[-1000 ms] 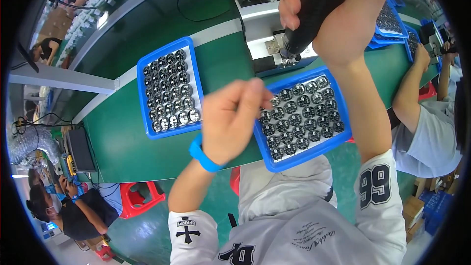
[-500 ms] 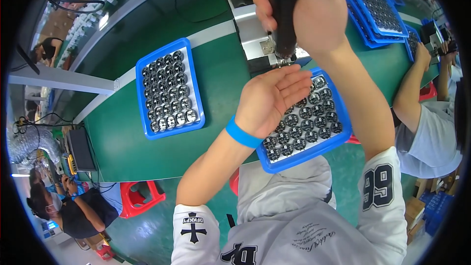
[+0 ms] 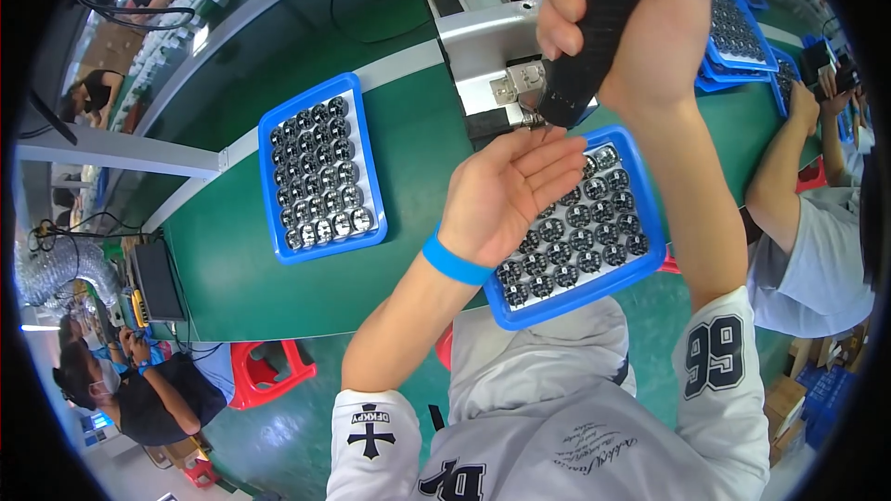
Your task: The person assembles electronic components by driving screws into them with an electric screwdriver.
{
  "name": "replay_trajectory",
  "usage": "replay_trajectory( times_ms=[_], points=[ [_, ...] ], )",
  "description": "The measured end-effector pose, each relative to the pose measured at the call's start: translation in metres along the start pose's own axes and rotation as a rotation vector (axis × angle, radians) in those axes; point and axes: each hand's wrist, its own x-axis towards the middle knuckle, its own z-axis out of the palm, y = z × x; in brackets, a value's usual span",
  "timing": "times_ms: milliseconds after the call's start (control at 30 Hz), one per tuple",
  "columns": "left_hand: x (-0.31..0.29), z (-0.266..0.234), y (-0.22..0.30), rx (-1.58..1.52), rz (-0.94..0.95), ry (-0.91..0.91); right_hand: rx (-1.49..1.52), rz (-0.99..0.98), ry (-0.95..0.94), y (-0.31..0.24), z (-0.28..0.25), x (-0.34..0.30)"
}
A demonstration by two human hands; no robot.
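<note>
My right hand (image 3: 661, 46) grips a thick black electric screwdriver (image 3: 608, 32), its lower end pointing down beside the front of a silver metal box, apparently a screw feeder (image 3: 483, 37). The bit's tip cannot be made out. Just below, my left hand (image 3: 497, 190) is held palm up with fingers stretched out, their tips close to the front of the box. A blue tray (image 3: 594, 295) lies partly under that hand, at the table's near edge. It carries rows of round black parts (image 3: 580, 213) on a white liner; my left hand hides some of them.
Another blue tray (image 3: 374, 176) of similar round parts lies to the left on the green table (image 3: 223, 260). Stacked blue trays (image 3: 742, 65) stand at the far right. A co-worker (image 3: 798, 223) sits at right; another person (image 3: 158, 390) sits at lower left near a red stool (image 3: 269, 376).
My right hand and the screwdriver have shifted to the right, uncovering more of the metal box. My left hand has moved very slightly left; the trays stay put.
</note>
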Motion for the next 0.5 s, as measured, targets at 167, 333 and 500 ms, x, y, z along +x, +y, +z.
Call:
replay_trajectory(
  times_ms=[167,333,500],
  points=[
    [0.002,-0.014,-0.006,-0.033,0.032,-0.075,0.083,0.038,-0.033,0.001,-0.004,-0.005],
    [0.000,-0.019,-0.011,-0.068,0.084,-0.092,0.080,-0.088,0.013,-0.011,0.003,-0.008],
    [-0.004,-0.004,-0.008,0.023,0.097,0.040,-0.238,-0.271,-0.145,0.015,-0.003,0.006]
  ],
)
